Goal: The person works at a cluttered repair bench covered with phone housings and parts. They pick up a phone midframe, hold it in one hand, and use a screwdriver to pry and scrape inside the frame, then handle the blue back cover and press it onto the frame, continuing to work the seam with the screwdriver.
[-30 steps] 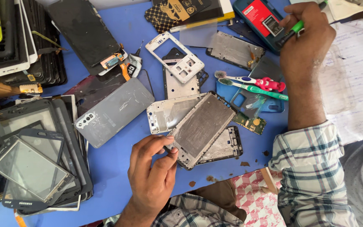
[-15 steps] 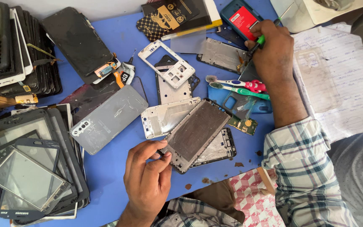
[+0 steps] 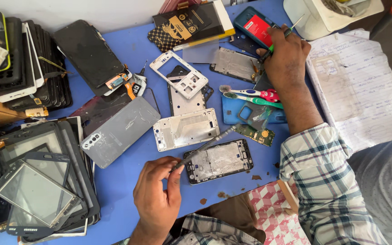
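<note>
In the head view, the left hand (image 3: 156, 199) is pinching the near corner of a thin grey phone panel (image 3: 205, 146) between thumb and fingertips, which are pressed together on it. The panel is showing edge-on, its long axis running from the hand at lower left up to the right, its far end pointing toward the green circuit board (image 3: 257, 134). It is hanging just above the dark phone frame (image 3: 218, 159) lying on the blue table (image 3: 128, 181), with the white phone frame (image 3: 186, 129) just beyond. The right hand (image 3: 284, 59) is gripping a green-handled screwdriver (image 3: 283, 34), fingers closed round it, tip pointing up and right, beside the red-and-teal phone (image 3: 255, 27).

Half a second ago the panel was lying broad-face up, covering the dark frame; now it is turned on edge and the frame is showing.
</note>
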`<state>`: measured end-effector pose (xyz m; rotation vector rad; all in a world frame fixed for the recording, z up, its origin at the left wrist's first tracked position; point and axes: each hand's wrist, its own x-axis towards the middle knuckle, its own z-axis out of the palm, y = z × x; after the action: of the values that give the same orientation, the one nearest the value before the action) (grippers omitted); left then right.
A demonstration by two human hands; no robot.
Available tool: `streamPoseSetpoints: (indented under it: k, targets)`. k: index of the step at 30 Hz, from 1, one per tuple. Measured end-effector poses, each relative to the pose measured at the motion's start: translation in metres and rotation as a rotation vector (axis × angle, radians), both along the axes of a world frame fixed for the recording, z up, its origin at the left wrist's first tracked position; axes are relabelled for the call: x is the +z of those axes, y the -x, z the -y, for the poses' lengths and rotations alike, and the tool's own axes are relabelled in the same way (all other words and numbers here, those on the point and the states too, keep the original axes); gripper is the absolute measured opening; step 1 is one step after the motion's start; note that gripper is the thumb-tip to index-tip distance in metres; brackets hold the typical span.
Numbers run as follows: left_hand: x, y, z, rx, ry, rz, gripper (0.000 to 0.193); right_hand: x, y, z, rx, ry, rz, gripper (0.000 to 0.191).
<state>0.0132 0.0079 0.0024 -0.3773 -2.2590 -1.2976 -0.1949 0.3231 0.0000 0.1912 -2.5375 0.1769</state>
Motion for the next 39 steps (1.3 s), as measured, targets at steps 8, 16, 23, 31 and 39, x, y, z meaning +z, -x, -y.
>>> streamPoseSetpoints:
  k: [8,16,23,31,39]
  targets:
    - [-0.013,-0.009,-0.002,0.057,-0.238,0.220,0.026,0.012,-0.003,0.001,-0.055,0.053,0.111,0.031]
    - [-0.008,-0.008,-0.006,0.000,-0.404,0.289,0.054,0.022,-0.008,0.004,-0.024,0.046,0.055,0.017]
    - [-0.006,-0.008,-0.004,0.007,-0.334,0.285,0.056,0.030,-0.008,0.000,-0.055,0.115,0.052,0.018]
    - [0.000,-0.005,-0.006,0.166,-0.036,0.354,0.060,0.034,-0.013,-0.008,-0.081,0.194,0.001,0.027]
    - [0.013,-0.005,-0.016,0.232,0.336,0.391,0.069,0.028,-0.009,-0.019,-0.102,0.215,-0.023,0.027]
